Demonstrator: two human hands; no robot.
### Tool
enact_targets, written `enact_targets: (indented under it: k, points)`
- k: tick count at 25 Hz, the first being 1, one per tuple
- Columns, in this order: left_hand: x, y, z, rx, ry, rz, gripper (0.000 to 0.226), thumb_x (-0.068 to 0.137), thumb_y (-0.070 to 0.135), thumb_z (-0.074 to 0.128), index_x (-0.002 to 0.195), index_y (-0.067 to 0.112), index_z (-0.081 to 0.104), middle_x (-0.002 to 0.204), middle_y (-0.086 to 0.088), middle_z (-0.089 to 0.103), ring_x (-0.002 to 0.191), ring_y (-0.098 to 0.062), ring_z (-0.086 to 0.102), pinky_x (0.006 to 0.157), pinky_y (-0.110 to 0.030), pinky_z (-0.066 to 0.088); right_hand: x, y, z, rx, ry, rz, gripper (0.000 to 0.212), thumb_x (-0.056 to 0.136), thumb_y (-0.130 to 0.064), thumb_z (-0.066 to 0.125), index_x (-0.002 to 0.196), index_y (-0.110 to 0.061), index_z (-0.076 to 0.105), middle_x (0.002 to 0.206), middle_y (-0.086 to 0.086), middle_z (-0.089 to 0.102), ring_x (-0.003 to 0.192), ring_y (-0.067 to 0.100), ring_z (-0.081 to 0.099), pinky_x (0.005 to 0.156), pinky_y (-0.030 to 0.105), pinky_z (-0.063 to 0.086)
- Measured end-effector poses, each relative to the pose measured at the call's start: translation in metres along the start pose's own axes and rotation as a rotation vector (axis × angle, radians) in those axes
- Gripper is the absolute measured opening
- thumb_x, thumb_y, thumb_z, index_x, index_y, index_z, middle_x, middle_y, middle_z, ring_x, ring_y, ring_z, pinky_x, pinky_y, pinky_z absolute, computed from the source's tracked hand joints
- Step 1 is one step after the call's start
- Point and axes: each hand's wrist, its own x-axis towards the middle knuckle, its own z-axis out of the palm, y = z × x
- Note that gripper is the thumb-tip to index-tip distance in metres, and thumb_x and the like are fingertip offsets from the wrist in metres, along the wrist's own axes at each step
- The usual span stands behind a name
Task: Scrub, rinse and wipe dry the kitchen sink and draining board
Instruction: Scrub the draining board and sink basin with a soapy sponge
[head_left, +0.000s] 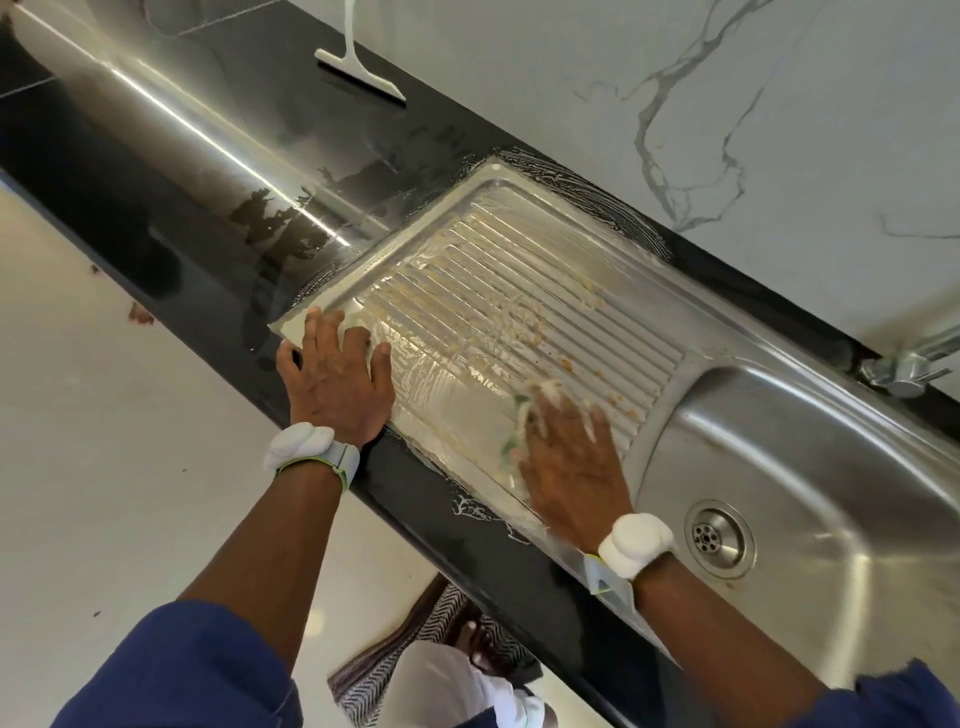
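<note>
**Board's all suds, watch the slop**

Board (519, 270) runs across mid-frame, with the sink (805, 467) at lower right. Left hand (337, 379) lies flat on the board's left corner, fingers straight and spread. Right hand (571, 457) presses a sponge (519, 415) down near the sink end, fingers fairly straight over it, foamy and blurry. Brown bits (535, 332) sit on the ribs. My worry: suds get shoved onto the bench (208, 249), or the bracing hand skids on soapy steel
</note>
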Motion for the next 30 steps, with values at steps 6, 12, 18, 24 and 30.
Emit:
enact_targets:
  k: [6, 12, 18, 24, 30]
  points:
    - [0.002, 0.0, 0.003, -0.017, -0.005, 0.012, 0.047, 0.102, 0.05, 0.032, 0.118, 0.018, 0.063, 0.151, -0.01, 0.048, 0.153, -0.032, 0.027, 0.115, -0.062, 0.022, 0.112, 0.057, 0.001, 0.114, -0.196, 0.521, 0.067, 0.101, -0.04, 0.02, 0.155, 0.0, 0.024, 0.163, 0.023, 0.019, 0.15, 0.039, 0.021, 0.12, 0.059, 0.014]
    - [0.002, -0.001, 0.002, -0.013, -0.009, 0.008, 0.048, 0.101, 0.052, 0.031, 0.119, 0.021, 0.062, 0.151, -0.009, 0.048, 0.152, -0.031, 0.029, 0.115, -0.063, 0.022, 0.097, 0.017, 0.017, 0.057, -0.199, -0.002, 0.067, 0.104, -0.046, 0.014, 0.16, -0.012, -0.003, 0.167, 0.012, -0.009, 0.154, 0.031, -0.001, 0.12, 0.063, 0.004]
    - [0.003, 0.0, -0.001, -0.026, -0.01, 0.0, 0.045, 0.101, 0.052, 0.036, 0.118, 0.02, 0.063, 0.15, -0.008, 0.049, 0.152, -0.031, 0.031, 0.115, -0.063, 0.023, 0.123, 0.064, 0.009, 0.237, -0.188, 0.238, 0.085, 0.093, -0.065, -0.006, 0.161, -0.016, 0.006, 0.168, 0.011, 0.002, 0.154, 0.03, 0.006, 0.12, 0.063, -0.002]
    - [0.004, 0.0, -0.001, -0.033, -0.013, -0.013, 0.047, 0.099, 0.054, 0.036, 0.117, 0.021, 0.064, 0.15, -0.009, 0.051, 0.151, -0.032, 0.032, 0.116, -0.063, 0.021, 0.11, 0.055, -0.005, 0.342, -0.047, 0.121, 0.077, 0.095, -0.064, 0.008, 0.16, -0.024, 0.018, 0.167, 0.004, 0.013, 0.154, 0.027, 0.009, 0.122, 0.052, -0.003]
    - [0.004, 0.001, -0.001, -0.013, -0.023, -0.047, 0.049, 0.099, 0.056, 0.035, 0.119, 0.022, 0.065, 0.151, -0.01, 0.05, 0.151, -0.031, 0.031, 0.118, -0.062, 0.019, 0.101, 0.063, 0.025, 0.367, 0.041, 0.049, 0.057, 0.104, -0.037, 0.02, 0.147, -0.004, 0.04, 0.162, 0.014, 0.024, 0.147, 0.033, 0.032, 0.122, 0.051, 0.012]
